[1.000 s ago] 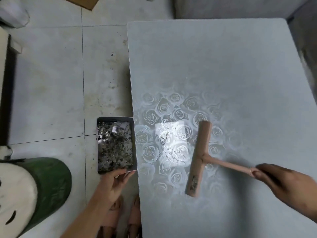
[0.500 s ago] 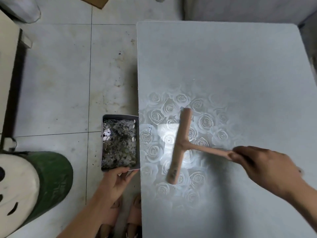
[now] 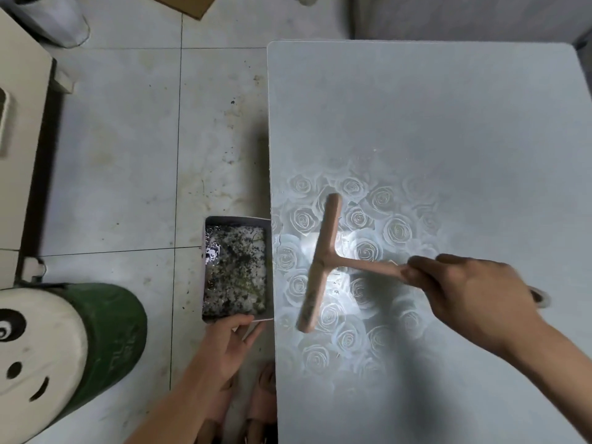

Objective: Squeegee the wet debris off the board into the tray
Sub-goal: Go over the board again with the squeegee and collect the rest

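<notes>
Squeegee [image 3: 323, 264] first: it is pink and shaped like a T. Its long blade lies on the board [image 3: 448, 123], near the left edge but not at it. The blade is a bit tilted, with the far end leaning to the right. The thin handle runs off to the right into the right hand [image 3: 474, 293], whose fingers are curled tight round the end of it.

The board is pale grey and looks wet and shiny under the blade, and a pattern of roses shows there. A few tiny dark specks lie on the wet part just right of the blade. I cannot tell what they are.

The tray [image 3: 237, 219] is held just beside the left edge of the board, out over the floor [image 3: 128, 139]. It is full of wet debris [image 3: 237, 267] – dark bits, pale bits and shiny water. The left hand [image 3: 230, 341] holds the near end of the tray, with the thumb on the rim and the fingers curled under it.

On the floor to the left stands a green bin [image 3: 112, 331] with a white panda face on top. Pink slippers [image 3: 262, 402] show below the tray – right by the edge of the board. The floor tiles have dirty marks and crumbs on them.
</notes>
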`<move>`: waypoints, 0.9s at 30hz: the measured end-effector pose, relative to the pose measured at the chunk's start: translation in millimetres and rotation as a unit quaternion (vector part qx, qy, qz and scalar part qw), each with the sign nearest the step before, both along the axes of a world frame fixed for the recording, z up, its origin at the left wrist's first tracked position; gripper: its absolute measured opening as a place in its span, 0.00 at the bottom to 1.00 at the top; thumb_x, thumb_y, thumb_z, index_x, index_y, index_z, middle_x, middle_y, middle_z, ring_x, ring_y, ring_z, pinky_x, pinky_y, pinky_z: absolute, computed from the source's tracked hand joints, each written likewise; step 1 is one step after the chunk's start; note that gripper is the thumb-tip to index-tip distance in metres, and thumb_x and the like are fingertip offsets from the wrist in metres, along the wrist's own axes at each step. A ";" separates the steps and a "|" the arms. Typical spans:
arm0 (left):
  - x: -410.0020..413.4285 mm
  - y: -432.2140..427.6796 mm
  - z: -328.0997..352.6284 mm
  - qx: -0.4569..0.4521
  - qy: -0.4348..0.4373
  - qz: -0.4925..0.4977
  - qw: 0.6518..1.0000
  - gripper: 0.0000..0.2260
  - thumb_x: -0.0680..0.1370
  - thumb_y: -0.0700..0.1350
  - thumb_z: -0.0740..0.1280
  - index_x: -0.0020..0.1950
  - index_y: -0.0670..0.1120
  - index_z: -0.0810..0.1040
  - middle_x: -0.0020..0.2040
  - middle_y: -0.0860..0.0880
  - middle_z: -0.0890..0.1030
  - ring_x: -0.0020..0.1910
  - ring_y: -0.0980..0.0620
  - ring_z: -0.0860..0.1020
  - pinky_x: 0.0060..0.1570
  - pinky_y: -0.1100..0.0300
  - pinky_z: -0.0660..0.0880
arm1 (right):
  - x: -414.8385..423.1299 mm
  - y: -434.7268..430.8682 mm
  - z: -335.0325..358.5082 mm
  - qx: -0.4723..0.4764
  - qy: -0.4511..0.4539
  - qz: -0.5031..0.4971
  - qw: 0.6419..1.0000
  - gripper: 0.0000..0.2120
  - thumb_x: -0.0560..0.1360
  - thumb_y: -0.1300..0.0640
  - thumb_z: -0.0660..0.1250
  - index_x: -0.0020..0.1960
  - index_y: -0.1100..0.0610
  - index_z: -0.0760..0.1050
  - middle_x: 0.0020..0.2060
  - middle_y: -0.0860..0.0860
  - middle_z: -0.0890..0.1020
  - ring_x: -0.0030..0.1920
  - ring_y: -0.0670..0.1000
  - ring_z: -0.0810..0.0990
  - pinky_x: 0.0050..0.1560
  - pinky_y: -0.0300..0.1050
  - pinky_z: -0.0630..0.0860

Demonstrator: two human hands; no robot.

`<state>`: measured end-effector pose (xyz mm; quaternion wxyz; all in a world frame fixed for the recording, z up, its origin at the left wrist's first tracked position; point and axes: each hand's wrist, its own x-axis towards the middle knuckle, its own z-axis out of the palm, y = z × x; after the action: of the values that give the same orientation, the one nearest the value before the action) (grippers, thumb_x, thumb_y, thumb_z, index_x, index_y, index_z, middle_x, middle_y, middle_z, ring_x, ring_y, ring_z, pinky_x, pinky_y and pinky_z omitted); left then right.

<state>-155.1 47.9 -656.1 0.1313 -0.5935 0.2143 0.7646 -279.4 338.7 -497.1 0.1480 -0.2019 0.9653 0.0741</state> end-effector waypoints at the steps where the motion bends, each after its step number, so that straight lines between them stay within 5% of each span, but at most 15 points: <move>1: -0.4 0.8 0.6 0.001 0.000 0.004 1.000 0.11 0.73 0.25 0.58 0.44 0.39 0.74 0.38 0.42 0.79 0.43 0.46 0.77 0.30 0.54 0.81 | 1.2 -5.6 -3.7 0.000 -0.010 -0.001 1.000 0.19 0.78 0.40 0.46 0.51 0.43 0.73 0.36 0.45 0.77 0.38 0.51 0.80 0.30 0.43 0.62; 4: -3.0 1.8 2.1 -0.006 0.003 0.004 1.000 0.11 0.73 0.25 0.58 0.45 0.38 0.75 0.38 0.43 0.81 0.41 0.47 0.79 0.33 0.55 0.82 | -0.1 -44.9 -24.0 -0.026 -0.030 0.008 0.999 0.20 0.79 0.40 0.42 0.54 0.45 0.70 0.40 0.46 0.77 0.41 0.51 0.79 0.33 0.44 0.61; 8: -3.8 2.9 4.8 -0.020 0.007 0.014 1.000 0.13 0.74 0.25 0.57 0.48 0.39 0.75 0.40 0.43 0.81 0.43 0.47 0.78 0.31 0.58 0.81 | -10.7 -67.6 -27.8 -0.037 0.002 0.022 0.999 0.21 0.79 0.41 0.44 0.50 0.47 0.73 0.33 0.47 0.72 0.33 0.53 0.72 0.30 0.44 0.55; 14: -7.9 3.3 12.9 -0.009 0.010 0.024 1.000 0.14 0.74 0.24 0.57 0.46 0.41 0.75 0.45 0.43 0.78 0.45 0.48 0.76 0.36 0.55 0.81 | 2.9 5.3 6.1 -0.029 0.000 -0.096 0.995 0.22 0.76 0.37 0.42 0.49 0.41 0.73 0.34 0.44 0.77 0.37 0.52 0.79 0.32 0.43 0.72; 20: -13.1 -5.0 11.7 -0.010 0.000 0.020 1.000 0.13 0.74 0.24 0.57 0.45 0.40 0.75 0.43 0.43 0.78 0.45 0.47 0.77 0.35 0.55 0.81 | 7.2 70.7 -15.2 -0.059 0.016 -0.189 0.980 0.16 0.76 0.30 0.44 0.50 0.28 0.70 0.32 0.35 0.78 0.34 0.48 0.81 0.30 0.44 0.76; 24: -18.4 -3.4 7.9 -0.005 -0.001 0.022 1.000 0.13 0.74 0.24 0.57 0.44 0.39 0.75 0.42 0.43 0.79 0.44 0.47 0.77 0.39 0.54 0.80 | 14.6 176.3 -31.3 -0.048 -0.028 -0.218 0.974 0.21 0.75 0.28 0.48 0.52 0.35 0.75 0.35 0.40 0.80 0.34 0.46 0.81 0.32 0.43 0.77; 27: -23.4 -3.0 3.3 -0.004 0.007 0.027 1.000 0.13 0.74 0.25 0.57 0.45 0.40 0.76 0.39 0.44 0.81 0.45 0.47 0.77 0.38 0.55 0.80 | 2.5 151.5 -36.3 -0.051 -0.037 -0.218 0.974 0.16 0.75 0.29 0.51 0.50 0.33 0.73 0.35 0.35 0.79 0.31 0.42 0.79 0.32 0.43 0.78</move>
<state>-178.5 44.9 -652.8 0.1064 -0.5941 0.2018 0.7714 -276.9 490.2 -533.4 0.1854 0.0033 0.9825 -0.0170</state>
